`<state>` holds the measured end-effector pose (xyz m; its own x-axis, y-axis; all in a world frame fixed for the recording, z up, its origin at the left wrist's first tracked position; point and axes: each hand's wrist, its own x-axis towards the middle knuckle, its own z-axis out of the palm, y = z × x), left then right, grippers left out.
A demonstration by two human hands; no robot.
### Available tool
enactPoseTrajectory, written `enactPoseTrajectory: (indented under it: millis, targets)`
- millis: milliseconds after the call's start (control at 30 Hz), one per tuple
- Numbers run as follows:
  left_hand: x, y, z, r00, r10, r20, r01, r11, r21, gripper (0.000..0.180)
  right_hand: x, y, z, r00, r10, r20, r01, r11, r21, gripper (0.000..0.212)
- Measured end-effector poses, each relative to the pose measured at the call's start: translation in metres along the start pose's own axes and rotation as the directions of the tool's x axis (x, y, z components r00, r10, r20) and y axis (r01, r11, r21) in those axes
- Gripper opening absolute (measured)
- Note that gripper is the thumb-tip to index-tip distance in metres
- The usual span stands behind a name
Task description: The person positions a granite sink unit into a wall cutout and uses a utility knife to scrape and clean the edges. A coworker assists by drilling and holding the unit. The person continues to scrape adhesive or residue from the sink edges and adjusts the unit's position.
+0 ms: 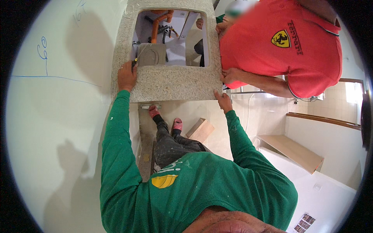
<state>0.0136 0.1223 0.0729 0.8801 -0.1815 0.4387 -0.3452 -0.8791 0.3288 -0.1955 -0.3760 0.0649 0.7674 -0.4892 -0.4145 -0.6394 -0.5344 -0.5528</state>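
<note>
A speckled stone countertop (175, 83) with a rectangular cutout lies before me, its left side close to the wall. My left hand (127, 77) rests at the cutout's near left corner. Its fingers are closed around a screwdriver (135, 62) with a black and yellow handle, the thin shaft reaching over the opening. At the near right corner, my right hand (223, 101) grips the slab's edge, fingertips on top and the underside hidden. Through the cutout show an orange pipe (155, 31), dark hoses or tools (167, 32) and a grey-beige panel (153, 54).
A co-worker in a red shirt (268, 50) stands against the slab's right side, a hand (233, 74) at its edge. The wall (58, 116) on the left bears blue marks. A wooden box (201, 130) lies on the floor by my feet; a long board (291, 151) is farther right.
</note>
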Motion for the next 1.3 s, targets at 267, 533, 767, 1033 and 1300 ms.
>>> enactPoseTrajectory:
  millis: [267, 533, 767, 1033, 1300]
  targets:
    - [0.004, 0.01, -0.004, 1.0, 0.0, -0.013, 0.0, 1.0, -0.005, 0.035, -0.006, 0.0, -0.009, 0.995, 0.06, 0.074, -0.073, 0.981, 0.178, 0.068]
    - [0.008, 0.018, -0.015, 0.999, -0.043, 0.025, 0.043, 0.999, 0.002, 0.035, -0.024, -0.025, -0.017, 0.988, 0.113, 0.109, -0.142, 0.939, 0.312, 0.069]
    - [0.009, 0.021, -0.024, 0.997, -0.043, 0.062, 0.042, 0.999, 0.01, 0.036, -0.018, -0.012, -0.02, 0.985, 0.124, 0.124, -0.149, 0.962, 0.227, 0.071]
    - [0.009, 0.033, -0.029, 0.997, 0.034, -0.065, -0.03, 0.997, 0.072, 0.034, -0.016, 0.001, -0.031, 0.978, 0.14, 0.155, -0.174, 0.956, 0.235, 0.073]
    - [0.0, 0.035, -0.03, 1.0, -0.015, -0.011, 0.015, 0.999, 0.041, 0.034, -0.022, -0.003, -0.035, 0.972, 0.145, 0.186, -0.177, 0.969, 0.17, 0.075]
